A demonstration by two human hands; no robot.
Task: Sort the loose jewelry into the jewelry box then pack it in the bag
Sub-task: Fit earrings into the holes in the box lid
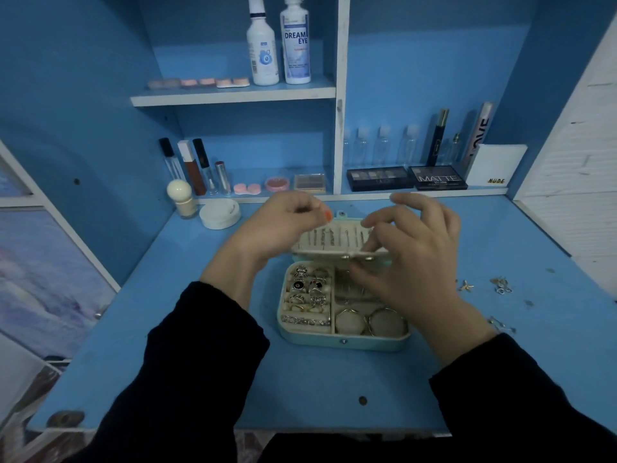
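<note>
On the blue desk (217,369) we see the box (344,343) open for filling: left hand (278,230) curled, its hold unclear; right hand (419,262) relaxed, likely steadying the lid (334,240).

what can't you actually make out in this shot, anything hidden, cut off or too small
All in the head view:
- Whether the left hand pinches anything: its own curled fingers hide it.
- The back right compartment of the jewelry box: covered by the right hand.
- The loose jewelry right of the box: too small and blurred to identify.
- The tops of the two white bottles: cut off by the top edge.
- The bag: not in view.
</note>
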